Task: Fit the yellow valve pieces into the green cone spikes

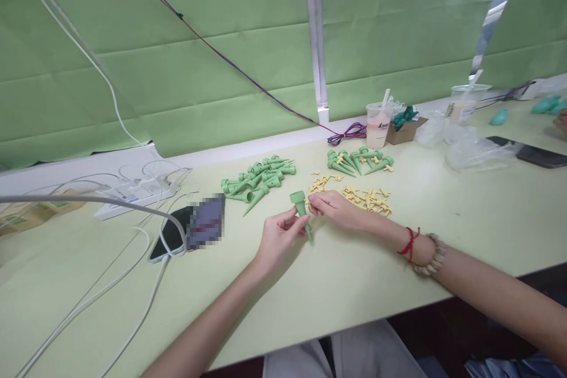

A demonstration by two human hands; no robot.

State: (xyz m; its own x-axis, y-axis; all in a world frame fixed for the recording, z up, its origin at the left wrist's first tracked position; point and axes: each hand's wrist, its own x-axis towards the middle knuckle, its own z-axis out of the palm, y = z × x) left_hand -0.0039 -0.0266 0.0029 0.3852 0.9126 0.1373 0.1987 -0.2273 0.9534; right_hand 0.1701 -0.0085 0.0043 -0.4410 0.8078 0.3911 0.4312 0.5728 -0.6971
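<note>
My left hand [280,238] grips a green plastic watering spike [298,197] by its stem, wide cup up and point tilted down over the table. My right hand [334,209] pinches a small yellow valve [308,202] against the side of the spike, just below the cup; the fingers mostly hide it. Behind my left hand is a heap of green spikes [261,177] with no yellow parts visible. Loose yellow valves [367,199] lie beyond my right hand. Farther back, more green spikes [361,160] have yellow valves on them.
At left lie a phone [170,236], white cables [146,248] and a power strip [137,195]. A drink cup [377,127], a small cardboard box [405,132], plastic bags [476,150] and another phone [538,153] are at right. Another person's hand [561,121] shows at the right edge.
</note>
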